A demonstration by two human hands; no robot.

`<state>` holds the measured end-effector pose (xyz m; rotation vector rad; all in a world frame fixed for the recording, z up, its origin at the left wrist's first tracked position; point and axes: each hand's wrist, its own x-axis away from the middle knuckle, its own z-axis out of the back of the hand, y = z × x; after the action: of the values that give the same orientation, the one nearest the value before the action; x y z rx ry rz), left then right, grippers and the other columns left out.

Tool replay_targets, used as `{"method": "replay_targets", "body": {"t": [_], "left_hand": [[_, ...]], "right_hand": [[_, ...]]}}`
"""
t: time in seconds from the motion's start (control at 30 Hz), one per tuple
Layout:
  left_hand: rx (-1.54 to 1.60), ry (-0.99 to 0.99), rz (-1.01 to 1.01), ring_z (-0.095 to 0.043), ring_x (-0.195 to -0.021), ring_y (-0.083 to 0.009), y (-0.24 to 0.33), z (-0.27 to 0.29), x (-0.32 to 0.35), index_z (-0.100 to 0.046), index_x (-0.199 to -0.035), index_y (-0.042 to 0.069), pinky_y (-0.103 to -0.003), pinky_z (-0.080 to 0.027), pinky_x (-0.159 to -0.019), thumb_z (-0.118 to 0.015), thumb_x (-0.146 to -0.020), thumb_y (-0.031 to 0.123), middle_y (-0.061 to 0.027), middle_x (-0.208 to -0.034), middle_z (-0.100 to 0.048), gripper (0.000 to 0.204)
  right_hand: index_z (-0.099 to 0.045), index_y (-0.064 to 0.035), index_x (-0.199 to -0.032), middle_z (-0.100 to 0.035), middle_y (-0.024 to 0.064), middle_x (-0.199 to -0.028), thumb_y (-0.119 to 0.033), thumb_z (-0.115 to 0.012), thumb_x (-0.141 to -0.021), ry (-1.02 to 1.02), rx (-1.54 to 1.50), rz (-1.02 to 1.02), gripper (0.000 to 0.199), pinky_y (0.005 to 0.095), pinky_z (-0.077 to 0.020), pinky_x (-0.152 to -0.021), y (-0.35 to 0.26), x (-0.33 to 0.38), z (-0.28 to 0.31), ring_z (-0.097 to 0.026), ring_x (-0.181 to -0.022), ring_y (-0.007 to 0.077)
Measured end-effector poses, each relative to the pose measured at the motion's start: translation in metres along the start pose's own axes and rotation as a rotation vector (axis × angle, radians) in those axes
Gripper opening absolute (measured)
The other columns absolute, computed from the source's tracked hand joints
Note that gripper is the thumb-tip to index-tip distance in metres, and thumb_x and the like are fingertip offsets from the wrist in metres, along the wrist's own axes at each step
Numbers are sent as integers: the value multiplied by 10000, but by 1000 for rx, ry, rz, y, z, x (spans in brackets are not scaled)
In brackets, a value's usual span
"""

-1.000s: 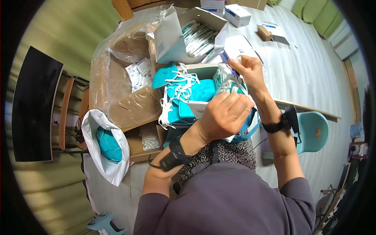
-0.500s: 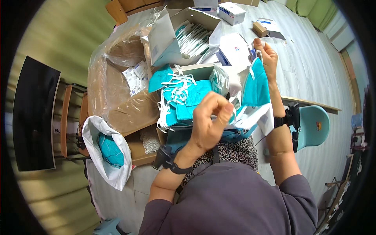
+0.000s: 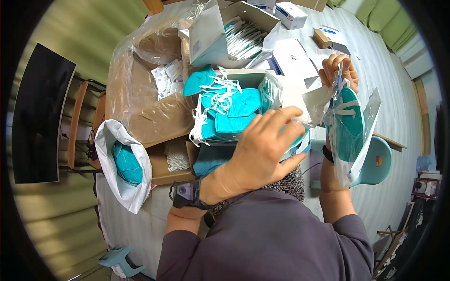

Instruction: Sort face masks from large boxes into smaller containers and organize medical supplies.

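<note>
My right hand (image 3: 341,71) is raised at the right with its fingers closed on the top of a clear plastic bag. Inside the hanging bag is a teal face mask (image 3: 348,117) with white ear loops. My left hand (image 3: 265,152) hovers before my chest, its fingers spread and nothing visible between them. Just beyond it, several loose teal face masks (image 3: 236,105) with tangled white loops fill an open box. Wrapped masks (image 3: 270,93) stand at that box's right end. Part of a blue-teal thing shows behind my left fingertips; I cannot tell what it is.
A carton (image 3: 154,122) lined with clear plastic holds small white packets. Behind stands a white box (image 3: 206,42) packed with wrapped masks. A white sack (image 3: 140,187) with teal masks inside is at the left. A pale blue stool (image 3: 379,161) stands at the right.
My right hand has moved right, and the bag with the mask now hangs clear of the box. My left hand has come nearer and its fingers have spread.
</note>
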<state>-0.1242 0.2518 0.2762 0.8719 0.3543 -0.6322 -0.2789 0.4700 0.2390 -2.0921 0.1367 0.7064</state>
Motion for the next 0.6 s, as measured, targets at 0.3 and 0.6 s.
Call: {"method": "replay_targets", "body": {"t": [0.3,0.6], "left_hand": [[-31,30,157,-661,-983,-359,-16,-4,13,-674,-913,13,-379,-543,-817,-815,-755,64,-167,-1118,-664,217],[613,685,205,-623,-906,-98,-12,67,-2,-623,-1144,-39,-247,-496,-826,-570,-967,62,-90,-1060,-681,210]], "right_hand": [[-614,-27,-841,-529,46,-704,-413,-556,-1036,-35,126,45,436,221,-314,-477,-14,11,-21,-397,-562,83],[-563,-4,-781,-555,89,-748,-242,-634,-1011,-22,563,245,338,298,-338,-646,-35,24,-51,-457,-690,143]]}}
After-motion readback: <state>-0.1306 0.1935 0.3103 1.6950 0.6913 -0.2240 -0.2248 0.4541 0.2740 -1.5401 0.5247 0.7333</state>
